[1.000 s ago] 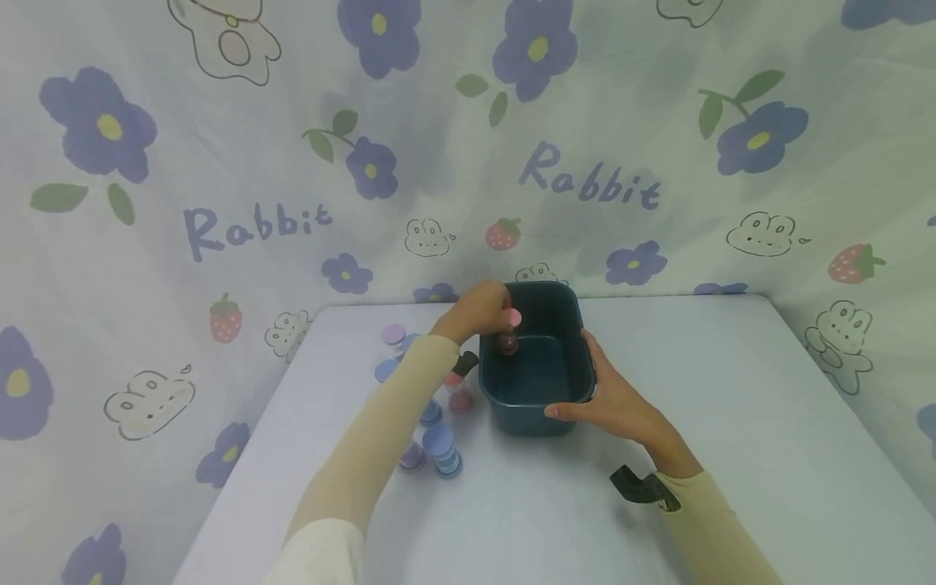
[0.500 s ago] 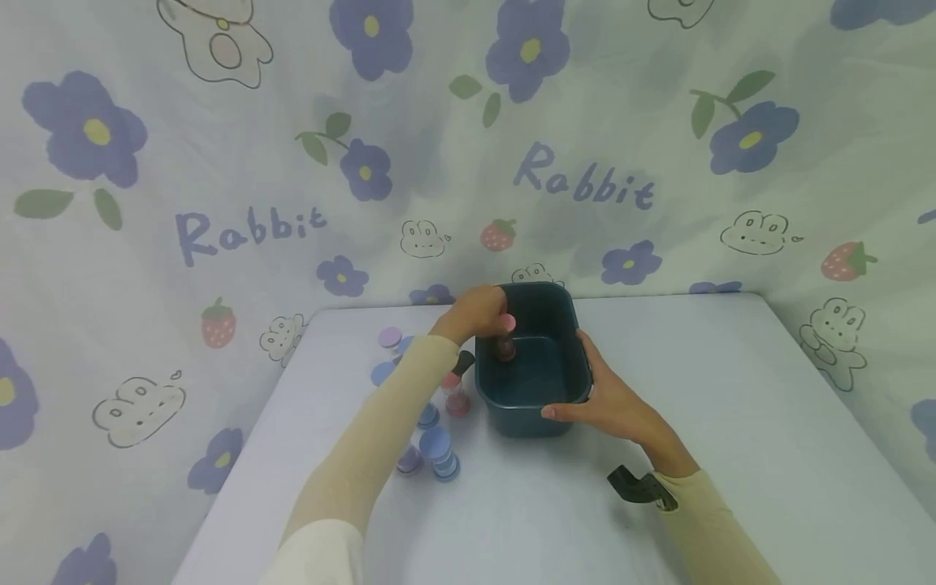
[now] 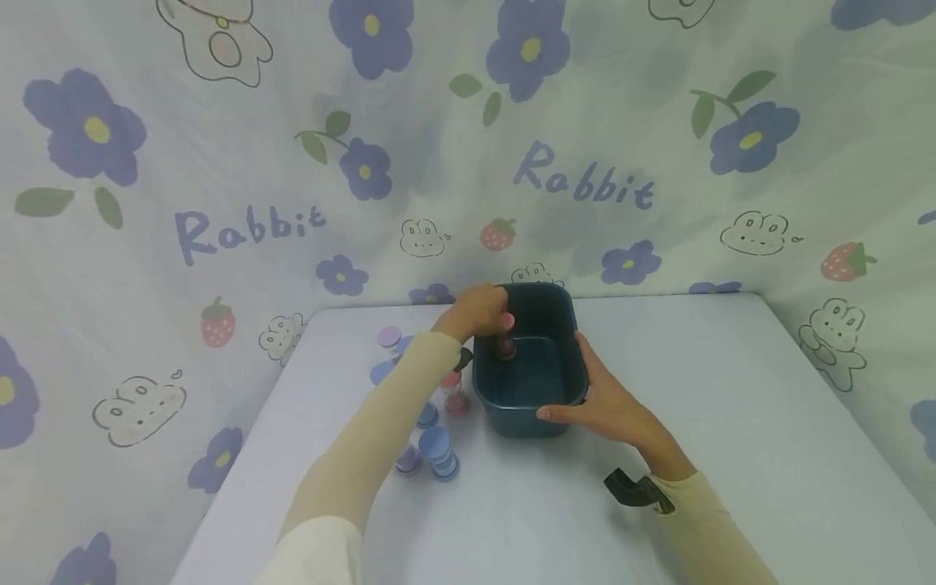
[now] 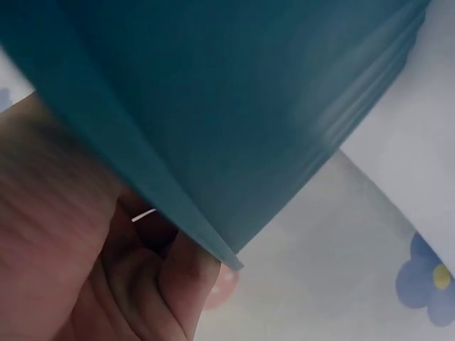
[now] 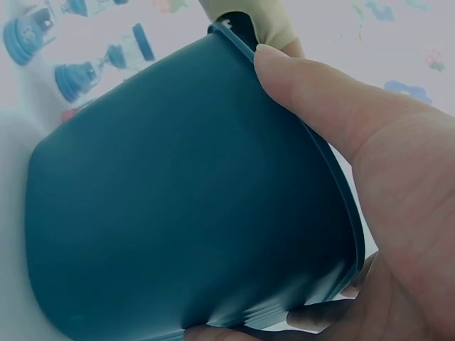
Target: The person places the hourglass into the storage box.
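My left hand (image 3: 478,311) reaches over the left rim of a dark teal plastic bin (image 3: 528,420). Its curled fingers hold a small hourglass with a pink cap (image 3: 506,322) upright inside, low near the bin's left wall. In the left wrist view the bin's wall (image 4: 213,106) hides the hourglass, and the fingers (image 4: 188,280) are bent beside the rim. My right hand (image 3: 610,404) grips the bin's near right corner. In the right wrist view the thumb (image 5: 298,82) lies at the rim, with the other fingers along the side.
Left of the bin stand several more hourglasses: a pink one (image 3: 457,401), a blue one (image 3: 439,453), and a purple-capped one (image 3: 390,336). My left sleeve partly covers this group. A patterned cloth (image 3: 585,106) hangs behind the white table (image 3: 695,366).
My left hand has lowered the pink hourglass slightly deeper into the bin. The bin and right hand have shifted a little left, and the head view has moved slightly.
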